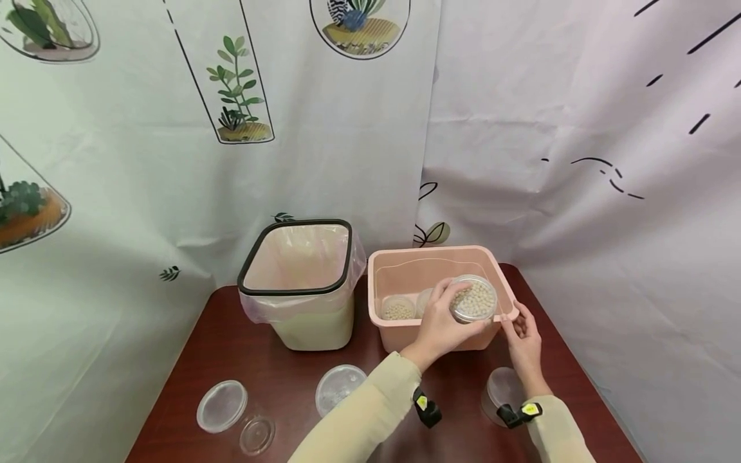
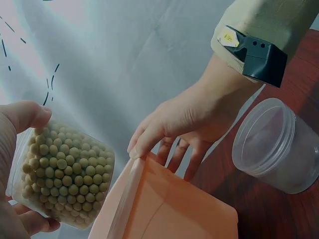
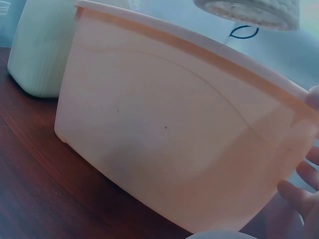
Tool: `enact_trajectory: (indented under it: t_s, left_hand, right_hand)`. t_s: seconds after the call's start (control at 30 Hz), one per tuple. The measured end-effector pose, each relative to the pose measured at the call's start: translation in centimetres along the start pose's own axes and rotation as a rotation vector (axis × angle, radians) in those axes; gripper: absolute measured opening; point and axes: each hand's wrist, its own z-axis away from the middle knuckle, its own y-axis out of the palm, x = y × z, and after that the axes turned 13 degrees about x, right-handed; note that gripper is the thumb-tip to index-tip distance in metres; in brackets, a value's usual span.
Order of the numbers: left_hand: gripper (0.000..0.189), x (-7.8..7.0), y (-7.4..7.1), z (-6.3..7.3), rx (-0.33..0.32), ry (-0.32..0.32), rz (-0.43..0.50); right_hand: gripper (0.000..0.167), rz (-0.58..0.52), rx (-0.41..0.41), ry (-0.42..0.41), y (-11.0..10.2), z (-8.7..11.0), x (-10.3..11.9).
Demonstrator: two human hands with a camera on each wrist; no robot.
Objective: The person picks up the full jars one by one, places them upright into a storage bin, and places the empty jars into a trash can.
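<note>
My left hand [image 1: 441, 326] grips a clear plastic jar [image 1: 476, 299] full of small round pale balls, held tilted above the front right part of a pink plastic bin [image 1: 405, 335]. In the left wrist view the balls [image 2: 70, 169] look yellowish-green through the jar wall. My right hand [image 1: 525, 347] holds the bin's front right corner, thumb at the rim and fingers along the outside. Inside the bin stand a jar of similar balls [image 1: 398, 308] and another container [image 1: 424, 301], partly hidden by my left hand.
A trash can [image 1: 315, 325] with a black rim and plastic liner stands left of the bin. Near my right wrist is a clear jar [image 1: 499, 393]. Round clear lids [image 1: 222, 406] and a small clear container [image 1: 257, 436] lie at the front left. Patterned cloth [image 1: 324, 154] hangs behind the table.
</note>
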Motion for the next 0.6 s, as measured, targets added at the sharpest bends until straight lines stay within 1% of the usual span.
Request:
enact_trajectory:
  t_s: [0.17,0.33,0.43,0.6]
  left_hand:
    - [0.065,0.0,0.5,-0.6,0.0,-0.054,0.014]
    - [0.065,0.1,1.1,-1.2,-0.004,-0.08,0.013]
    - [0.066,0.3,1.3,-1.5,-0.008,-0.074,0.0]
    - [0.065,1.0,1.9,-1.9,-0.026,-0.038,-0.064]
  right_hand:
    - [0.047,-0.018,-0.004,-0.008,0.1,-0.1,-0.1]
    - [0.047,-0.045,0.001,-0.018,0.1,-0.1,0.0]
    - [0.047,-0.031,0.003,-0.014,0.0,-0.1,0.1]
    - [0.047,-0.008,0.002,-0.005,0.0,-0.1,-0.1]
